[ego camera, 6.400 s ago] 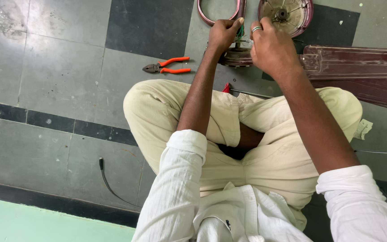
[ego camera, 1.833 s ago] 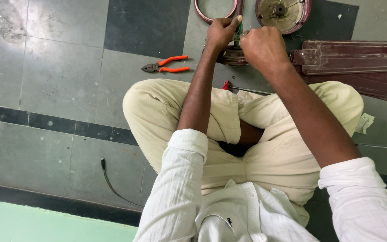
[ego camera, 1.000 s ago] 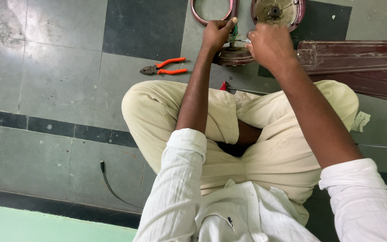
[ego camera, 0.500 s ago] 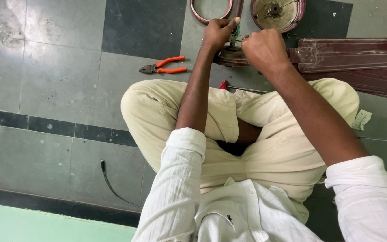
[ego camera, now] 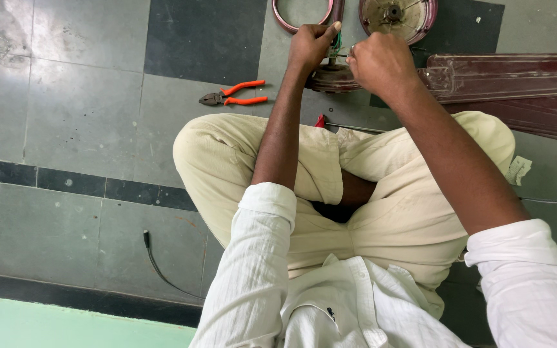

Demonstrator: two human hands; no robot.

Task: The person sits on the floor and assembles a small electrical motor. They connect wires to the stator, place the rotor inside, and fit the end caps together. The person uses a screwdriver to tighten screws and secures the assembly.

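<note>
Hands at work over a ceiling-fan motor, seen from above a cross-legged lap in cream trousers on a grey tiled floor. Left hand curled over the motor's top, thumb raised, fingertips pinched on a small green-tinted part rising from the centre of the motor; what that part is, too small to tell. Right hand closed into a fist just beside the left, grip pressed together on something thin at the same spot, a ring showing on one finger; the held thing itself hidden inside the fist. Motor resting on the floor just beyond the knees, touching the near end of a dark maroon fan blade stretching off to the right edge. Beyond the hands, a maroon ring lying flat and, beside it, a round maroon cover with a metal hub, both cut off by the top edge. Orange-handled pliers lying on the floor left of the hands, well apart from them, jaws pointing left. Red-tipped thin tool poking out beside the left forearm at the knee. Loose black wire curling on the floor at lower left. White striped shirt sleeves rolled at both forearms.
</note>
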